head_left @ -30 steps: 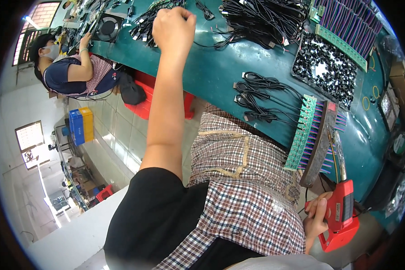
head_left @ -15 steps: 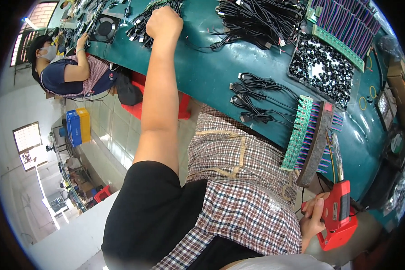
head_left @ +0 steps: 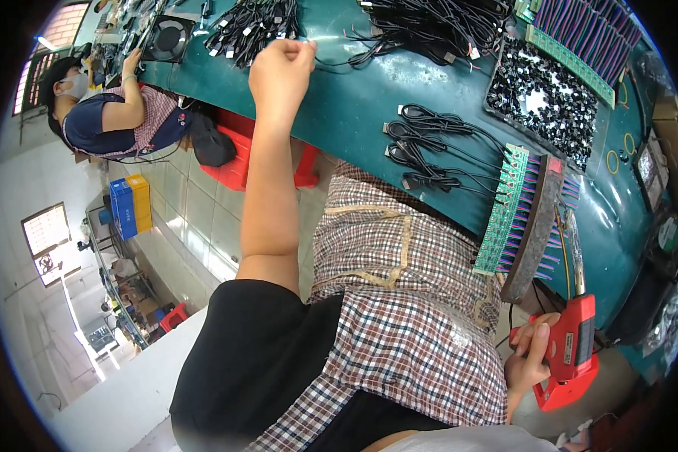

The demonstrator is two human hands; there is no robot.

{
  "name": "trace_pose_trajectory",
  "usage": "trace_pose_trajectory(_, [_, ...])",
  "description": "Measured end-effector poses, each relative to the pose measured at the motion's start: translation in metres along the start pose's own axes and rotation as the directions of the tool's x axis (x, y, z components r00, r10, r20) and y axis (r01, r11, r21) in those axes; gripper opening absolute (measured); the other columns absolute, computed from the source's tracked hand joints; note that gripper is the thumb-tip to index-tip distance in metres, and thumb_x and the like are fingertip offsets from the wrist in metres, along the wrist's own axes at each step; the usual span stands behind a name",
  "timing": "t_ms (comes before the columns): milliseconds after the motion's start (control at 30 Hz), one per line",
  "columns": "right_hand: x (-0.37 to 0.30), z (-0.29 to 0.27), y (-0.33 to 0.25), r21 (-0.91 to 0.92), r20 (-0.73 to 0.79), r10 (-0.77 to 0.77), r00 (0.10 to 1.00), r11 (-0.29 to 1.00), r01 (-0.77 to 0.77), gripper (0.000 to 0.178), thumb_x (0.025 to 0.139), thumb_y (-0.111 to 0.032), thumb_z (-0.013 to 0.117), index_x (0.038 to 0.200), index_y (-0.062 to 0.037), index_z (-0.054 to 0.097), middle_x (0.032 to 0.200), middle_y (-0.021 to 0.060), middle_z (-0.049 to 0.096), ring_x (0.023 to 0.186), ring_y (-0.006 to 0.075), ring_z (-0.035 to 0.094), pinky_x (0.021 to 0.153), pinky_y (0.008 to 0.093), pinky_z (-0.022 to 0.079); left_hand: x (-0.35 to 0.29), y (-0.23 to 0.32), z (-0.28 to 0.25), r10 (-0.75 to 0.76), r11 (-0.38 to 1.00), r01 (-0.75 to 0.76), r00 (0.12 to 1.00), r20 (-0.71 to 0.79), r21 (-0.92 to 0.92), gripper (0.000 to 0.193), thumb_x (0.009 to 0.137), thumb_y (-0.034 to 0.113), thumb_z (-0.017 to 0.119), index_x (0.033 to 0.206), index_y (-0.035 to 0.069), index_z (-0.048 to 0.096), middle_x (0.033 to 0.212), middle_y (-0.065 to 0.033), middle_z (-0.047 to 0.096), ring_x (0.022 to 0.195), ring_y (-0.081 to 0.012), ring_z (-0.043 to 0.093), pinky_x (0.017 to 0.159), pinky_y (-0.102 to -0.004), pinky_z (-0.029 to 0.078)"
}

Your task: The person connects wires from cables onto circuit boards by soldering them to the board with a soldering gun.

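Observation:
My left hand (head_left: 282,81) is above the far left of the green table, fingertips pressed together. Whether anything is pinched there is too small to make out. Just beyond it lies a pile of black cables with white connectors (head_left: 252,32). At the lower right my right hand (head_left: 531,358) is wrapped round the grip of a red soldering gun (head_left: 572,339), its metal barrel pointing away from me. Ahead of its tip a row of green circuit boards (head_left: 503,211) lies under a dark curved bar (head_left: 533,230). Several coiled black cables (head_left: 422,147) run to the boards' left edge.
A larger heap of black cables (head_left: 437,26) lies at the back. Right of it sit a tray of small black parts (head_left: 539,102) and more boards with coloured wires (head_left: 580,49). A co-worker (head_left: 102,113) sits at the far left near a black fan (head_left: 167,39). A red stool (head_left: 233,162) stands below.
My left hand has drawn back from the cable pile toward me, turning from a fist to pressed fingertips. The soldering gun has shifted slightly right and up in my right hand.

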State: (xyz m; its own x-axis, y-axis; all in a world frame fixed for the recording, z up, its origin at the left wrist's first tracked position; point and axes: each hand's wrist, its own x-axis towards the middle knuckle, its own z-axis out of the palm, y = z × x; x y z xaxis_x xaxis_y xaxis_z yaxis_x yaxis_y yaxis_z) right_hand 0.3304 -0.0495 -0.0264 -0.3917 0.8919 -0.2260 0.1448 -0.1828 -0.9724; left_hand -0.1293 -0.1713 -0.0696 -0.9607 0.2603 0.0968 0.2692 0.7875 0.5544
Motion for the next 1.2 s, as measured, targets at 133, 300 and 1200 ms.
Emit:
trace_pose_trajectory(133, [-0.001,-0.005,0.005,0.029,0.004,-0.005,1.000,1.000,0.005,0.014,0.099,-0.007,0.054,0.107,0.0054,0.056,0.077,0.0041,0.048,0.050,0.0068,0.039,0.051,0.0255,0.037,-0.012,0.022,0.003,0.166,0.544,-0.222,0.974,-0.156,-0.809,0.011,0.098,0.010,0.069,0.101,0.001,0.065,0.091,-0.0110,0.075,0.079,-0.0139,0.071,0.071,-0.0254,0.057])
trace_pose_trajectory(300, [0.005,0.001,0.001,0.024,0.064,-0.002,0.998,1.000,0.001,0.014,0.099,-0.006,0.055,0.108,0.0037,0.054,0.078,0.0040,0.047,0.050,0.0066,0.038,0.052,0.0255,0.037,-0.036,0.078,-0.040,0.367,0.543,-0.531,0.847,-0.385,-0.651,0.019,0.091,0.010,0.070,0.107,0.001,0.064,0.090,-0.0149,0.070,0.081,-0.0275,0.070,0.071,-0.0348,0.057])
trace_pose_trajectory(1200, [0.032,0.057,-0.032,0.165,0.285,0.041,0.958,0.982,-0.091,0.052,0.093,0.006,0.058,0.141,-0.0012,0.040,0.127,0.0136,0.053,0.135,0.0413,0.051,0.109,0.0482,0.046,-0.172,0.124,0.027,0.659,0.716,-0.169,0.483,0.577,-0.677,0.008,0.084,0.001,0.077,0.090,0.001,0.071,0.082,-0.0011,0.062,0.062,-0.0036,0.051,0.054,-0.0202,0.039])
